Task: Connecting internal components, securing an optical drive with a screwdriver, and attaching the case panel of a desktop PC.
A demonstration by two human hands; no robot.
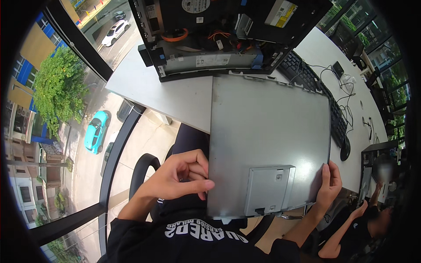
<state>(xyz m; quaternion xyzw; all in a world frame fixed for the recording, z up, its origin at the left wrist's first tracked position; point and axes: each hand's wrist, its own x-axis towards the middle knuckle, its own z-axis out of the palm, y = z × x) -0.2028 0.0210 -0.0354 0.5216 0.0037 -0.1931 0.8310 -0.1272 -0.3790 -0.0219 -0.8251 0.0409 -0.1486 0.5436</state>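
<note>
So the big grey metal side panel (267, 131) is held up flat over the lap and the near edge of the white desk (175, 96), its far edge reaching almost to the opened computer case (219, 35). The panel has a raised rectangular metal bracket (268, 189) near its bottom edge and little tabs along the top.

Left hand (180, 175) pinches the panel's left edge, thumb lying on the front face and the other fingers curled behind or beside it, so it's closed on the sheet. Right hand (330, 184) grips the lower right edge, fingers wrapped around onto the front, also clamped on the panel. Both hands sit low on the panel, on opposite sides.

The open case lies on the desk just past the panel, and you can see orange and red cables plus a drive with a label inside. A black keyboard (313, 87) runs along the desk to the right with a black mouse (345, 153) near its end, and tangled cables beyond it. Another person (372, 219) sits off at the lower right
</note>
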